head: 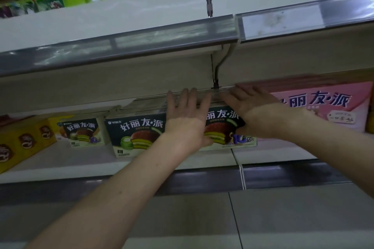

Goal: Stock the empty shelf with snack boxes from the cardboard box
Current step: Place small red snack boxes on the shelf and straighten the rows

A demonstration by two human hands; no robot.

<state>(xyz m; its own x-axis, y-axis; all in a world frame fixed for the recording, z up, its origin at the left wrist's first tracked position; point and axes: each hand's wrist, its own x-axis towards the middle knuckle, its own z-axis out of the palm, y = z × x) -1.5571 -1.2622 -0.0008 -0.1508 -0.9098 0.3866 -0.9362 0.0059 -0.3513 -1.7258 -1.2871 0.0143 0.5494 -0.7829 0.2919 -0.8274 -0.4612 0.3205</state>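
Note:
A dark green snack box (137, 133) with a chocolate pie picture stands on the white shelf (182, 160), front facing me. A second dark box (224, 123) stands right beside it, mostly behind my hands. My left hand (187, 115) lies flat with straight fingers against the front of these boxes. My right hand (249, 107) presses flat on the right dark box, fingers spread toward the upper left. The cardboard box is not in view.
A smaller dark box (83, 129) and a yellow box (24, 139) stand to the left. A large pink box (323, 107) stands to the right. The upper shelf (121, 50) with its price rail overhangs close above the boxes.

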